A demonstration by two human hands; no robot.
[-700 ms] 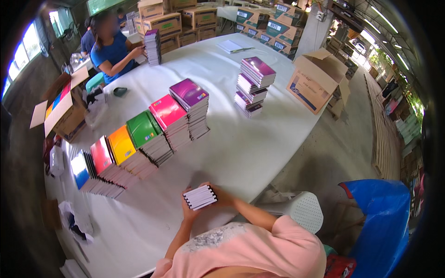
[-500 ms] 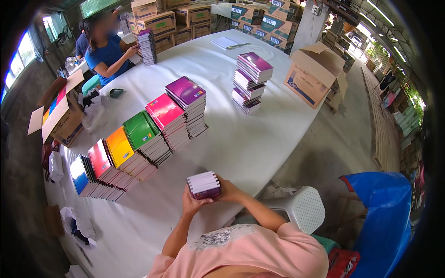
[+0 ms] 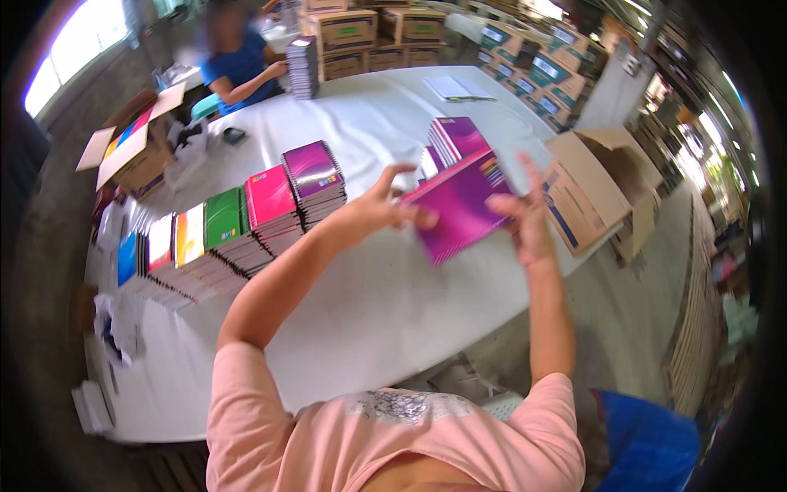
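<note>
A purple notebook bundle (image 3: pixel 463 209), slightly blurred, is held up and tilted over the table between my hands. My left hand (image 3: pixel 384 203) grips its left side, thumb over the cover and index finger stretched out. On its right side is my right hand (image 3: pixel 525 215), thumb at the cover's edge and other fingers pointing up. Just behind the bundle stands a pile of purple notebooks (image 3: pixel 459 138), partly hidden by it. To the left is a stepped row of stacks: purple (image 3: pixel 311 168), pink (image 3: pixel 269 197), green (image 3: pixel 223 220), yellow (image 3: pixel 190 234), red-and-white (image 3: pixel 161 240) and blue notebooks (image 3: pixel 128 256).
An open carton (image 3: pixel 586 201) stands at the table's right edge, another carton (image 3: pixel 139 156) at the left. Across the white table (image 3: pixel 369 320), a person in blue (image 3: pixel 234 70) holds a tall notebook stack (image 3: pixel 302 70). Stacked boxes (image 3: pixel 344 34) and an open pad (image 3: pixel 457 88) are farther back.
My hands have carried the purple notebooks from close to my body forward to the purple pile. The bundle has turned, so its cover now shows instead of its page edges. My view has shifted.
</note>
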